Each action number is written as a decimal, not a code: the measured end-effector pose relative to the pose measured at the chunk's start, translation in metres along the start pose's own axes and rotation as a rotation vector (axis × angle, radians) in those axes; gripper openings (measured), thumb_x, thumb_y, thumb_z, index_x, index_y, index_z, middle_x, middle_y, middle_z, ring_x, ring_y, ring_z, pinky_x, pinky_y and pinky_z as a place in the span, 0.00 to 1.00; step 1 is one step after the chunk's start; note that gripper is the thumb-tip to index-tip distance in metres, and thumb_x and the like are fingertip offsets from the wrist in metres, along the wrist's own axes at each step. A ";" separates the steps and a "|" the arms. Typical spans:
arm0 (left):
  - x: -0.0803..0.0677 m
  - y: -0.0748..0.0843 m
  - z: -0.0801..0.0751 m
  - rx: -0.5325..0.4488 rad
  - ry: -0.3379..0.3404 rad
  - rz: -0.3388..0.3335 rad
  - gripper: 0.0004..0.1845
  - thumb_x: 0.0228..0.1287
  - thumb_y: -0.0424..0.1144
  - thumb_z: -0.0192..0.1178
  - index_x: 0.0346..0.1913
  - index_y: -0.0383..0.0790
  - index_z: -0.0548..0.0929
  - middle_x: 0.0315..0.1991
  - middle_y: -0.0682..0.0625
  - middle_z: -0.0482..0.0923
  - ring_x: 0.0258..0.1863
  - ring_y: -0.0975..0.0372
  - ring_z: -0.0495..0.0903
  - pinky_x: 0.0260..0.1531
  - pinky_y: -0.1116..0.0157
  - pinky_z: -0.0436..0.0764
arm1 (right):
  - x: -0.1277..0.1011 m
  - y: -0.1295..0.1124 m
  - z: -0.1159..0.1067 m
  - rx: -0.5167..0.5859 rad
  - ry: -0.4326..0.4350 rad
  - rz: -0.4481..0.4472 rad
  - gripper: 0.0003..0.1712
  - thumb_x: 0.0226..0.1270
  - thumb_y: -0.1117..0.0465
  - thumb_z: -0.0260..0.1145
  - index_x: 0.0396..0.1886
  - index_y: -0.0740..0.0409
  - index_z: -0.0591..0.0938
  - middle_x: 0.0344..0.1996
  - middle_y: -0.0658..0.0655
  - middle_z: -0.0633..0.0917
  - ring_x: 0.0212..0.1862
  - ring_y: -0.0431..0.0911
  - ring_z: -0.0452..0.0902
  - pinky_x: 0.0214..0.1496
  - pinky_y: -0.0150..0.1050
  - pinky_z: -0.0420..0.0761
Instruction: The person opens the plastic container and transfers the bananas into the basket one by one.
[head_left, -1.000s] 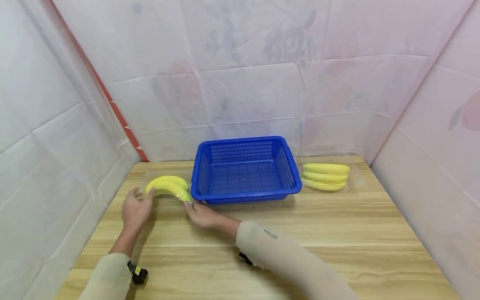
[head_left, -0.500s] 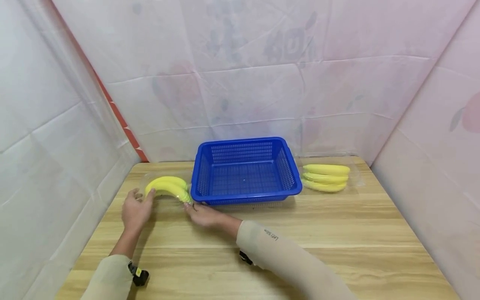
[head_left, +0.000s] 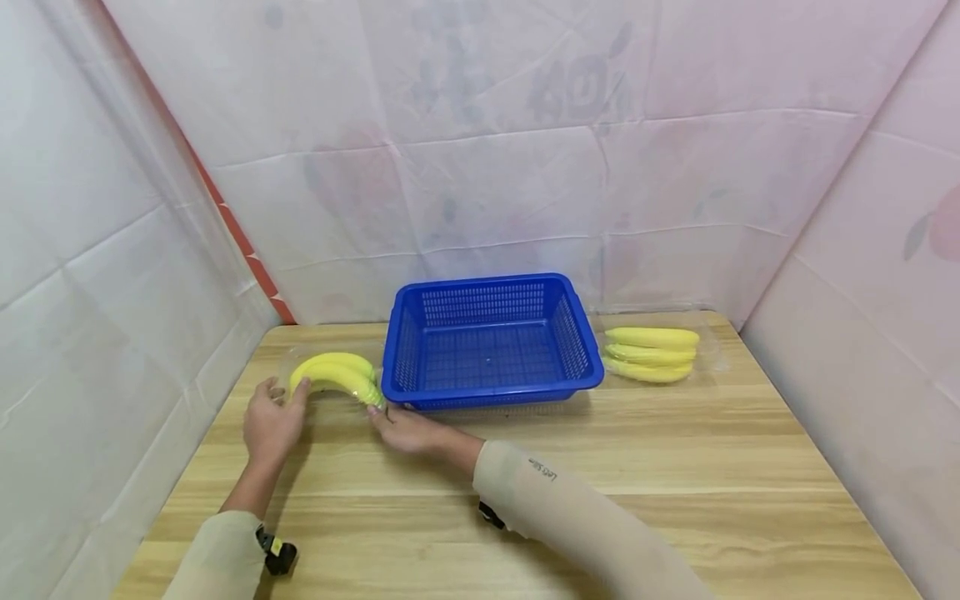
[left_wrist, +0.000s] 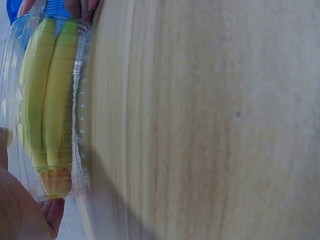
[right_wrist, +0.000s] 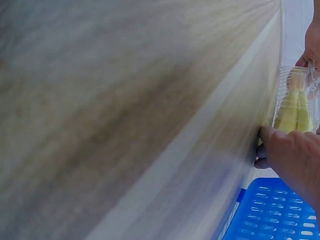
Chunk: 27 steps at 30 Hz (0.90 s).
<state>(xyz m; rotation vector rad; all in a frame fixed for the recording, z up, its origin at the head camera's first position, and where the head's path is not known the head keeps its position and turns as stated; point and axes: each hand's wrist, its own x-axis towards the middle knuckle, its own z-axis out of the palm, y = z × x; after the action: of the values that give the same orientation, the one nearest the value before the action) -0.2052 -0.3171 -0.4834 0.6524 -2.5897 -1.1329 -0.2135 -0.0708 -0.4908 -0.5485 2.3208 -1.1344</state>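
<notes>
A clear plastic box of yellow bananas (head_left: 333, 372) lies on the wooden table (head_left: 615, 467), just left of an empty blue basket (head_left: 491, 393). My left hand (head_left: 272, 417) holds the box's left end, fingers curled round it. At the end beside the basket, my right hand (head_left: 401, 427) grips the box. In the left wrist view the box (left_wrist: 52, 100) lies along the table edge of the picture, with my left hand (left_wrist: 20, 210) round its stalk end. The right wrist view shows my right hand (right_wrist: 295, 155) against the box (right_wrist: 295, 107), the basket (right_wrist: 275, 215) below it.
A second clear box of bananas (head_left: 651, 350) sits to the right of the basket near the back right corner. Pale sheeted walls (head_left: 112, 250) close in the table on the left, back and right. Bare wood stretches across the front half.
</notes>
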 end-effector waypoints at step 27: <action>-0.002 -0.004 -0.001 -0.021 0.005 0.029 0.48 0.77 0.66 0.55 0.82 0.31 0.62 0.71 0.26 0.75 0.70 0.34 0.76 0.71 0.35 0.72 | 0.001 0.000 0.000 -0.033 -0.014 -0.020 0.46 0.87 0.33 0.32 0.89 0.58 0.42 0.87 0.62 0.57 0.88 0.57 0.49 0.90 0.51 0.54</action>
<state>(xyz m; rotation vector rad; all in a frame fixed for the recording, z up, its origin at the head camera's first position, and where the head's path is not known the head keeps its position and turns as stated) -0.2019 -0.3190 -0.4857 0.6099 -2.5715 -1.1461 -0.2137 -0.0715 -0.4910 -0.5904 2.3305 -1.1000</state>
